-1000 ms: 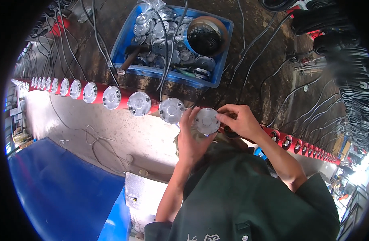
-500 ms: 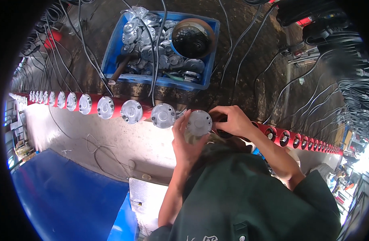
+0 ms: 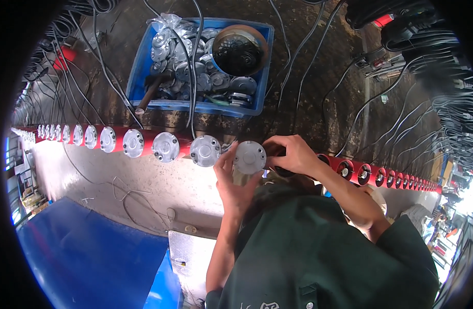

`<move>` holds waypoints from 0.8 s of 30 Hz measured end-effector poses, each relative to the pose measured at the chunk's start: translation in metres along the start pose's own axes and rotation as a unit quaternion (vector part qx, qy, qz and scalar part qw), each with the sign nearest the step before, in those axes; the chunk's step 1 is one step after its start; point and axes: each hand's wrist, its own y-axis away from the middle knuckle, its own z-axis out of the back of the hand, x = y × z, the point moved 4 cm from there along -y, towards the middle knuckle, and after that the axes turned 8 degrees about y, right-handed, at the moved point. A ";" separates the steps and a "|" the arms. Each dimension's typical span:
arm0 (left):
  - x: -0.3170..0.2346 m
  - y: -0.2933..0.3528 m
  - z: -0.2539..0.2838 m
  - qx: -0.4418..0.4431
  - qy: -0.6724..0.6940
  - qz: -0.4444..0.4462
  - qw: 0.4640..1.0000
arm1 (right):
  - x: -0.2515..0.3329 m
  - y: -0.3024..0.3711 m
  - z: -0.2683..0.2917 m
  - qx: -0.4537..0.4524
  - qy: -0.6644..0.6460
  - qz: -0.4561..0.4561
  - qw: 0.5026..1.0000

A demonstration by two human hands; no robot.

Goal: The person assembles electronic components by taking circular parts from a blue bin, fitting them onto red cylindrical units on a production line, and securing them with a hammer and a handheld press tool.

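Note:
A round silvery metal end cap [image 3: 250, 157] with small holes near its rim faces up toward me at the table's near edge. My left hand [image 3: 233, 189] is closed on it, thumb at the lower rim and fingers along its left side. Beside the cap's right rim, my right hand [image 3: 296, 155] has its fingers curled; what they grip is hidden behind them. To the left lies a row of red tubes [image 3: 184, 144] with similar caps on their ends, the closest being a capped end [image 3: 205, 151]. Right of my hands, open tube ends [image 3: 345, 169] show dark insides.
A blue crate [image 3: 226, 109] beyond my hands holds many metal caps, a round bowl [image 3: 257, 38] of dark small parts and a hammer [image 3: 150, 93]. Black cables [image 3: 349, 119] run across the worn wooden table. A blue panel [image 3: 87, 247] stands at lower left.
The view has shifted slightly, so the crate and tube row sit a little further left. Both hands keep nearly the same hold at the cap.

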 end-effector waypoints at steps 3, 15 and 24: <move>-0.001 -0.001 0.000 0.005 0.004 0.002 1.000 | 0.004 0.001 0.001 0.004 0.020 0.002 1.000; 0.004 0.001 0.005 0.026 -0.042 -0.006 0.999 | 0.006 0.000 0.003 0.013 -0.001 -0.002 1.000; -0.015 -0.005 0.003 0.040 -0.164 -0.064 0.984 | 0.002 -0.004 0.005 0.041 -0.037 -0.049 0.997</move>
